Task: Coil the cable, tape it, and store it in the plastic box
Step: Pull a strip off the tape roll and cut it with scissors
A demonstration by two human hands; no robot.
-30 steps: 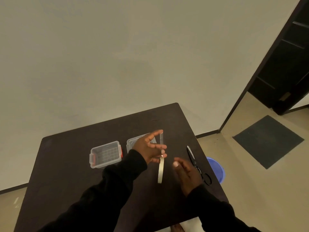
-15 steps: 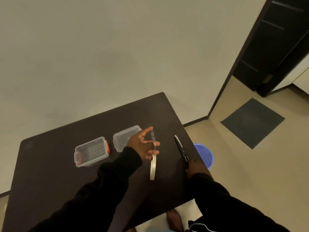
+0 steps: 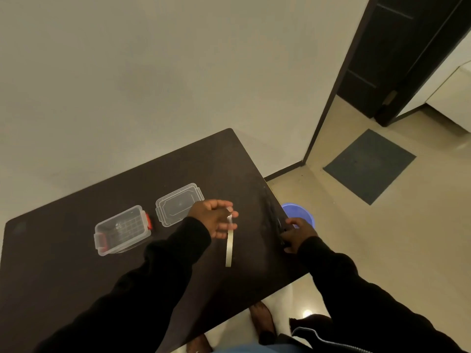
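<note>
My left hand (image 3: pixel 213 218) is raised over the dark table (image 3: pixel 76 263) and pinches the top of a pale strip of tape (image 3: pixel 229 247) that hangs straight down. At the table's right edge, my right hand (image 3: pixel 297 234) closes around the handles of black scissors (image 3: pixel 274 215), whose blades point away from me. A clear plastic box (image 3: pixel 122 229) with red latches stands open on the left. Its clear lid (image 3: pixel 178 203) lies flat beside it, just behind my left hand. No cable is in view.
A blue bucket (image 3: pixel 302 215) sits on the floor just past the table's right edge. A dark mat (image 3: pixel 368 164) lies near a dark open door (image 3: pixel 397 54) at the far right. A bare foot (image 3: pixel 262 319) shows under the table's near edge.
My right hand moved right from beside the tape to the scissors and took hold of them. My left hand keeps holding the hanging tape strip. The view swung to the right.
</note>
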